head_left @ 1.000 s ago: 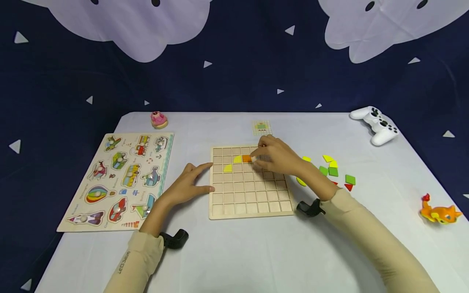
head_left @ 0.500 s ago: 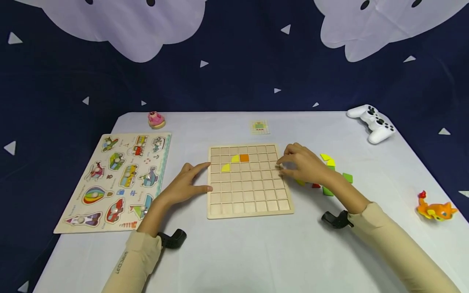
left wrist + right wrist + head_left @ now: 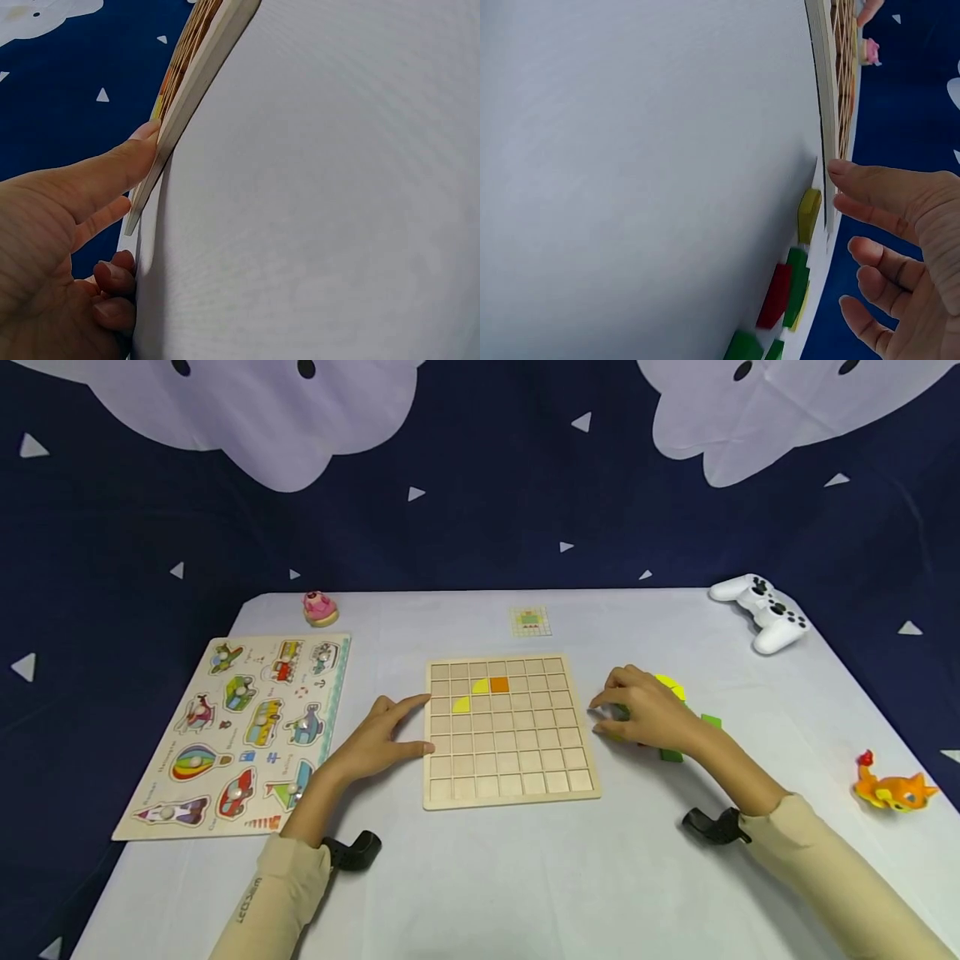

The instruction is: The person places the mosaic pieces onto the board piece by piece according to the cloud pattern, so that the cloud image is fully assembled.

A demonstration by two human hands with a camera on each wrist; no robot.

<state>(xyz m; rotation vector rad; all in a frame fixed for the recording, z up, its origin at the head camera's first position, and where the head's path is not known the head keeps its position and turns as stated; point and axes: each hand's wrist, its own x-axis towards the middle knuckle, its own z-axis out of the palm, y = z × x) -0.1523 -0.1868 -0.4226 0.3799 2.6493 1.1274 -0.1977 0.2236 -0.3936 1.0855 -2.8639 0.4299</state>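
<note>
A square wooden grid board [image 3: 512,765] lies mid-table, bearing two yellow quarter-circle pieces [image 3: 461,704] and an orange square piece [image 3: 498,684] near its upper left. Thumb and index finger of my left hand [image 3: 375,745] are spread against the board's left edge. My right hand [image 3: 651,708] hovers just right of the board, thumb and fingers apart, nothing between them. Around and under it lie loose pieces, partly hidden: yellow ones [image 3: 672,686] and green ones [image 3: 711,721]. In the right wrist view a red piece [image 3: 775,296] and a yellow piece [image 3: 808,216] show below the thumb.
Left of the board lies a vehicle peg puzzle [image 3: 255,727]. Behind the board is a small pattern card [image 3: 530,621]. A pink toy [image 3: 320,609] stands at the back left, a white game controller [image 3: 765,614] at the back right, an orange toy figure [image 3: 896,792] at the right.
My right hand has let go of the orange square on the board and moved right, over the loose pieces. My left hand stays at the board's left edge.
</note>
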